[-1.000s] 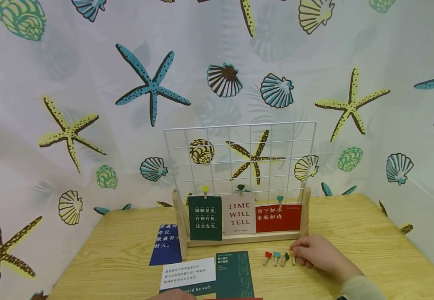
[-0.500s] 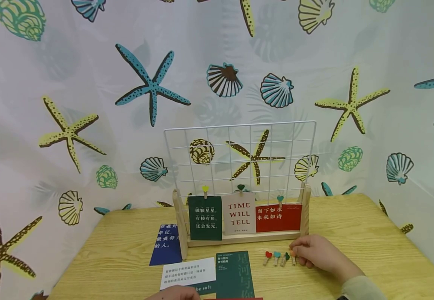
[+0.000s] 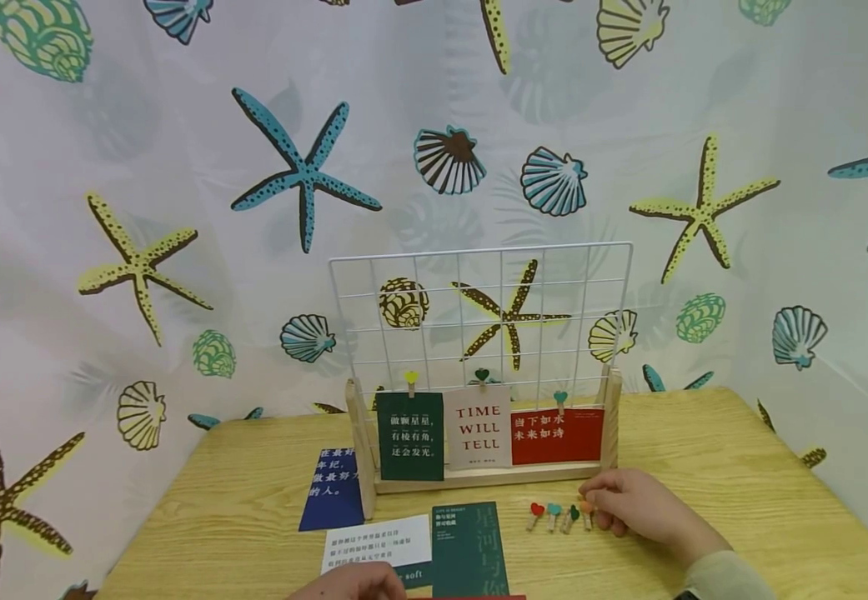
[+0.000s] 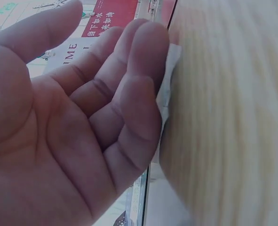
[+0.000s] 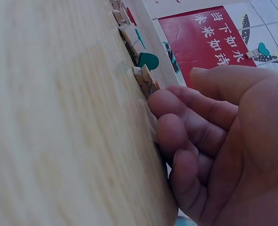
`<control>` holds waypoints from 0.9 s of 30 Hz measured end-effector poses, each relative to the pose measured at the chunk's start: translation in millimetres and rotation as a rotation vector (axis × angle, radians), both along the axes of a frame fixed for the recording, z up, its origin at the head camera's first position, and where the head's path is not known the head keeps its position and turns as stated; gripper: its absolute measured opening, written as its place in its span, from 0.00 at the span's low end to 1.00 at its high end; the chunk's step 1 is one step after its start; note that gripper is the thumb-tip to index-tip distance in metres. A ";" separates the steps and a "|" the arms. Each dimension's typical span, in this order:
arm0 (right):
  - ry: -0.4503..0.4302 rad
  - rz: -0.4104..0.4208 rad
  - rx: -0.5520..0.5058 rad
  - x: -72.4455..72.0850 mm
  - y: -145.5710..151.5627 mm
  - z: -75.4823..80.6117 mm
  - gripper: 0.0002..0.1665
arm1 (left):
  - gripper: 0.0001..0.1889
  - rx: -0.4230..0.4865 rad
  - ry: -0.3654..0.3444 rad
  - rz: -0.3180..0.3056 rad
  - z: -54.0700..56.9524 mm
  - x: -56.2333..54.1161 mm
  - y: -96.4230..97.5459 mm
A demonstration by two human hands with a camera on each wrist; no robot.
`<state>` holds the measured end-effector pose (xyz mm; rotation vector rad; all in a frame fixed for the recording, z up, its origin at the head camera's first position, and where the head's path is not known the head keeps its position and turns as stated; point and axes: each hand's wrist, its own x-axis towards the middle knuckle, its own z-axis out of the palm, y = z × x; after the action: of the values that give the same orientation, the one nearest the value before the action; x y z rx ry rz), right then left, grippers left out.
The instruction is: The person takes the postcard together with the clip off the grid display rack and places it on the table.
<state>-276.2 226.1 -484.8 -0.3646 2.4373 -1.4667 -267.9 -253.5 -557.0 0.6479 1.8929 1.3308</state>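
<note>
My right hand (image 3: 639,508) rests on the table, its fingertips right at a small wooden clothespin with an orange heart (image 3: 588,522). In the right wrist view its fingers are loosely curled and the thumb stands apart from them. Left of that clothespin lie others with a dark green heart (image 3: 570,518), a teal heart (image 3: 552,521) and a red heart (image 3: 534,515). My left hand (image 3: 351,583), cut off by the bottom edge, overlaps the white card (image 3: 378,537) and the green card under it. In the left wrist view its fingers are relaxed, holding nothing.
Behind stands a white wire grid (image 3: 480,317) on a wooden base (image 3: 489,477). Clothespins hold a green card (image 3: 411,437), a cream card (image 3: 479,427) and a red card (image 3: 557,437) on it. A blue card (image 3: 332,492) and another green card (image 3: 467,546) lie on the table.
My left hand has moved a little up and to the right, covering more of the lettering on the lower green card. My right hand and the clothespins have stayed put.
</note>
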 end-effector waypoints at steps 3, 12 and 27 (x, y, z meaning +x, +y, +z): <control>0.006 0.005 -0.001 0.1 -0.7 -0.3 0.20 | 0.10 0.028 0.001 -0.011 -1.0 -2.2 -2.5; 0.024 -0.006 0.000 -1.4 -0.8 1.7 0.21 | 0.14 0.002 -0.016 0.109 32.5 9.2 6.9; 0.076 -0.020 0.028 -0.2 -8.5 17.2 0.21 | 0.14 -0.061 0.059 0.323 101.0 39.0 27.7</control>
<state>-276.3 217.6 -467.6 -0.3985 2.5253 -1.4508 -228.9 -225.8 -456.0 0.3630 2.1436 1.4568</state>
